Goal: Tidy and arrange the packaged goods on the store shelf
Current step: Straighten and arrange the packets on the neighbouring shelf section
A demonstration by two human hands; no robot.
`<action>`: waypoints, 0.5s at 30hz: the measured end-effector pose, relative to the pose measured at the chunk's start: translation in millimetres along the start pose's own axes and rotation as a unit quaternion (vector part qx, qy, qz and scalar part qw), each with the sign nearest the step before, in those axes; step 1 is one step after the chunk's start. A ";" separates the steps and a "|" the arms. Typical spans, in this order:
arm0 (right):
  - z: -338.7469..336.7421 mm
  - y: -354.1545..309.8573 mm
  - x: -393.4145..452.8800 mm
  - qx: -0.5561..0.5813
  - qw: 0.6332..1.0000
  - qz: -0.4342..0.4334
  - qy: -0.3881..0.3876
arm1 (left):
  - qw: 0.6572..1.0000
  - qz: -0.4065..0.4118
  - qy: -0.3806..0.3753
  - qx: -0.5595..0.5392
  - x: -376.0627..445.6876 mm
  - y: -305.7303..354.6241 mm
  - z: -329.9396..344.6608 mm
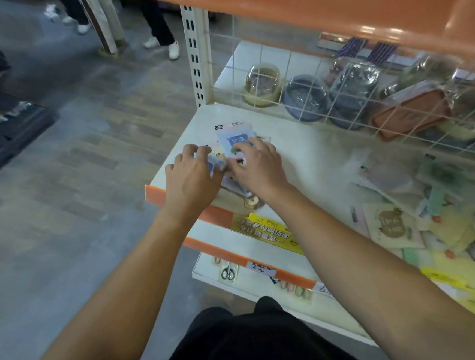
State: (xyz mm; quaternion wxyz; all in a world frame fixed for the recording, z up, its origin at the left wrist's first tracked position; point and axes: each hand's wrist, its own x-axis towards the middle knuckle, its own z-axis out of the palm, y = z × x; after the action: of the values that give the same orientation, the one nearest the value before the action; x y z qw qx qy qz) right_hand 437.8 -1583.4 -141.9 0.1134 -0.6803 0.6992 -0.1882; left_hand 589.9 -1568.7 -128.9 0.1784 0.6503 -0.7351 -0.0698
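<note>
A small stack of flat packets [234, 140] lies at the left end of the white shelf [308, 157]. The top one is pale with a blue label. My left hand [192, 175] rests on the stack's left side, fingers curled over a packet's edge. My right hand [257, 164] presses down on the stack's right side, covering most of it. A loose heap of flat packets [421, 216] in cream, yellow and green spreads over the right part of the shelf.
A wire grid [323, 88] backs the shelf; wrapped bowls [306, 97] and an orange tray [413, 115] sit behind it. An orange shelf [330, 5] hangs overhead. A yellow label [266, 231] clips to the orange front rail. Scissors [228, 273] hang below. People's legs stand on the floor at far left.
</note>
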 end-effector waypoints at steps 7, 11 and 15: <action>-31.4 2.4 -21.9 0.043 0.997 0.039 0.042 | 0.997 0.074 0.005 -0.032 3.7 11.2 -2.4; -56.2 11.4 -44.9 0.039 0.993 0.079 0.078 | 0.991 0.123 -0.004 -0.048 2.4 38.1 -0.4; -66.9 28.6 -72.1 0.041 0.986 0.122 0.108 | 0.983 0.168 -0.033 -0.072 -3.0 67.5 8.1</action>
State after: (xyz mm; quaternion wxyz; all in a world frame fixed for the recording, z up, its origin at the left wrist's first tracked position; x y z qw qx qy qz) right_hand 387.5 -1504.4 -100.5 0.0873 -0.5602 0.7769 -0.2737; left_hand 524.4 -1557.0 -114.4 0.2092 0.5008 -0.8323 -0.1131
